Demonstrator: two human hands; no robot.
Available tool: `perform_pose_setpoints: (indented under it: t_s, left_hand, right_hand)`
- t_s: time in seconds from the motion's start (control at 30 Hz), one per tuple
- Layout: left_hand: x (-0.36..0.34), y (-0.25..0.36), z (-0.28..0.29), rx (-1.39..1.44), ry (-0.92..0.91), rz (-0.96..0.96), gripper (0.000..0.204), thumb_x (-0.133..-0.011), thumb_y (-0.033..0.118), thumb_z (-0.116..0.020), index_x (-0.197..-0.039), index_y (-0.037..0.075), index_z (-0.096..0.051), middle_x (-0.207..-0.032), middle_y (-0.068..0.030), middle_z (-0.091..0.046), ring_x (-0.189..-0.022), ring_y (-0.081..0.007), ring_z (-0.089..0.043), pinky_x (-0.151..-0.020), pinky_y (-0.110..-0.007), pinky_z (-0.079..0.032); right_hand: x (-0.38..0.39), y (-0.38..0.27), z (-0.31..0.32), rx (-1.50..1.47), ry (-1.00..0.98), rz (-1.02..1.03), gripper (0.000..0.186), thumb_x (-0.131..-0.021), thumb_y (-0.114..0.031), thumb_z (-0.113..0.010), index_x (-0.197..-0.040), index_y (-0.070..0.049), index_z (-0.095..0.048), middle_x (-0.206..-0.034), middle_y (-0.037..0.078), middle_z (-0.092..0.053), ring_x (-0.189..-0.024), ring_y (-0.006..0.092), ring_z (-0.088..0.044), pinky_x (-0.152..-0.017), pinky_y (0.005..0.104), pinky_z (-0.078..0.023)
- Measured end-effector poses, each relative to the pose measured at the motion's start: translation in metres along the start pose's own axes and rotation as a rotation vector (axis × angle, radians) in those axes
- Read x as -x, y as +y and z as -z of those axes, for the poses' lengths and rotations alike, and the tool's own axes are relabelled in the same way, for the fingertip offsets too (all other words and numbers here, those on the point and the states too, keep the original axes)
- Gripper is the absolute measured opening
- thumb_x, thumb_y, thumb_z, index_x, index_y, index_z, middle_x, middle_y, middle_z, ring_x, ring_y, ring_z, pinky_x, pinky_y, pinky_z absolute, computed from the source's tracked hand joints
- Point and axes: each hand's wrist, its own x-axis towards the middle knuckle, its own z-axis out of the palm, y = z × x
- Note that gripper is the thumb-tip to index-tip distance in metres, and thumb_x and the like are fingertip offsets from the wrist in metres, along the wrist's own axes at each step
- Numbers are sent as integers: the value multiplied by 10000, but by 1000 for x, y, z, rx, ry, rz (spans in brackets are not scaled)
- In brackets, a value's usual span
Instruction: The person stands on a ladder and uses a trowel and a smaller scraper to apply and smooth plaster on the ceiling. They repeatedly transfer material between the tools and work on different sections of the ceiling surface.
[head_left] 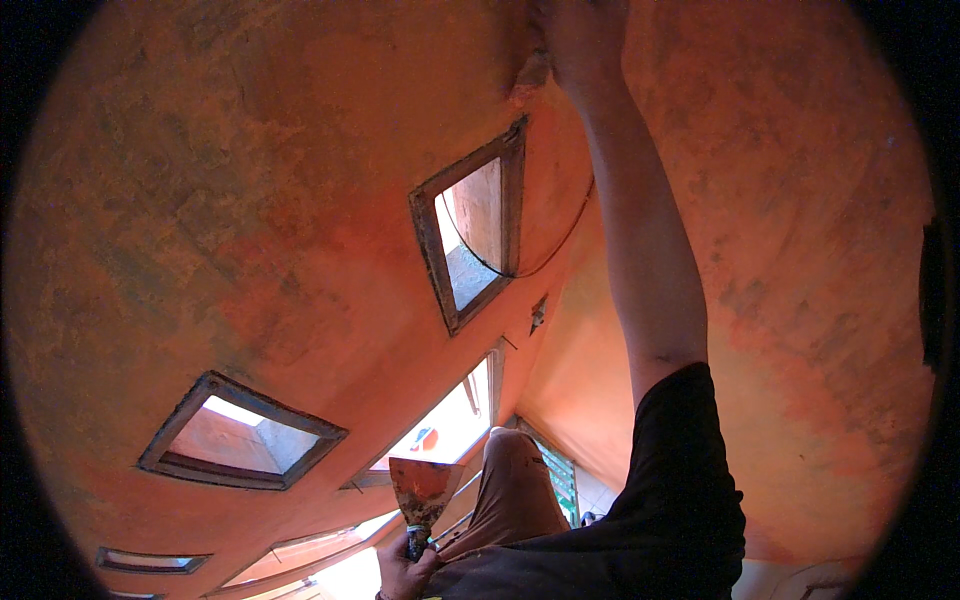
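Low in the view, my left hand is closed around the dark handle of a scraper. Its wide, flared blade points up and is stained and worn. My right arm stretches far up along the orange wall, and my right hand reaches a corner at the top edge of the picture. Shadow and the frame edge hide its fingers, so I cannot make out whether they hold anything. Just beside that hand is a dark, rough patch in the wall surface.
Two small framed openings pierce the blotchy wall. A thin cable loops down beside the upper one. Larger bright windows lie lower, near my bent knee. A green slatted thing shows beyond.
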Motion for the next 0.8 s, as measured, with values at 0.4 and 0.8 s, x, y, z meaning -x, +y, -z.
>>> perform_pose_setpoints:
  t_s: [0.4,0.8]
  left_hand:
    - [-3,12,2,-34,40,-46,134,-761,46,-638,-863,-6,-569,-648,-2,-399,-585,-108,-373,-534,-274,-356]
    - [-4,16,2,-101,74,-118,136,-742,37,-630,-856,-10,-573,-642,-20,-409,-580,-128,-382,-541,-286,-355]
  right_hand:
    - [3,-4,-8,-200,-49,-10,297,-929,-365,-610,-913,-68,-609,-796,-34,-579,-712,85,-533,-621,247,-445]
    - [-5,9,20,-129,51,-50,329,-937,-378,-584,-716,-178,-444,-526,-81,-374,-419,50,-343,-383,239,-277]
